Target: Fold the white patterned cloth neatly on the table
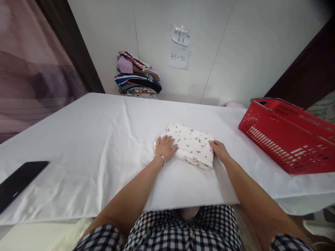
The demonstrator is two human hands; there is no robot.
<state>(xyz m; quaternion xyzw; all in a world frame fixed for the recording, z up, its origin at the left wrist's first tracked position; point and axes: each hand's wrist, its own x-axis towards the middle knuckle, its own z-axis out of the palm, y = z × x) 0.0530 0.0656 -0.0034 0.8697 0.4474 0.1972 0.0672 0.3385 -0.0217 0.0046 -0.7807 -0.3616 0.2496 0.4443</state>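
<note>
A folded white cloth with small printed motifs [191, 143] lies on the white-covered table [99, 139], just in front of me. My left hand [165, 147] rests flat on its near left corner, fingers spread, a bracelet on the wrist. My right hand [219, 150] touches the cloth's right edge, fingers curled against the folded layers. Neither hand lifts the cloth off the table.
A red plastic basket [288, 139] stands on the right of the table. A stack of folded clothes [137, 76] sits at the back against the wall under two paper notes [180, 47]. A dark flat object [19, 181] lies at the left edge.
</note>
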